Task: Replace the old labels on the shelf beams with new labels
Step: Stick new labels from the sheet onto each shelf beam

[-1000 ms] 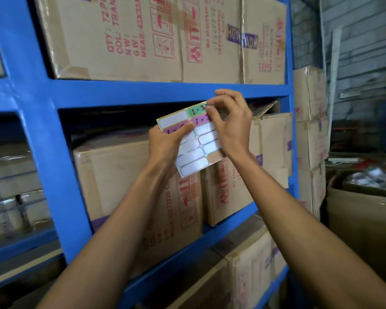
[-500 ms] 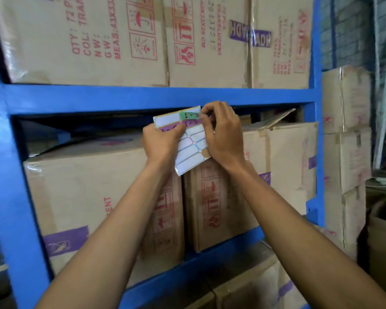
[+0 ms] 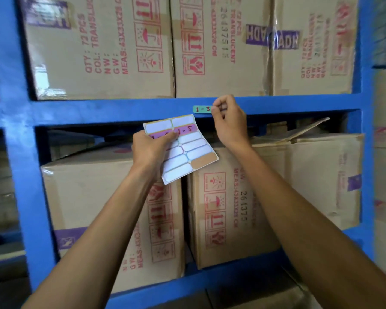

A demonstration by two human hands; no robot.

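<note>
My left hand (image 3: pixel 151 148) grips a label sheet (image 3: pixel 187 150) below the blue shelf beam (image 3: pixel 120 110). The sheet has mostly peeled-off blank slots and a pink label marked "1-5". My right hand (image 3: pixel 227 118) pinches the right end of a small green label (image 3: pixel 201 109) marked "1-3". The green label lies flat against the front face of the beam. My fingertips hide the label's right end.
Cardboard boxes (image 3: pixel 221 45) with red print fill the shelf above the beam and the shelf below (image 3: pixel 234 208). Blue uprights stand at the left (image 3: pixel 20 152) and right (image 3: pixel 363 108). A lower beam (image 3: pixel 187 284) runs beneath the boxes.
My right hand has peeled the green label off the sheet and carried it up and right onto the beam. My left hand still holds the sheet.
</note>
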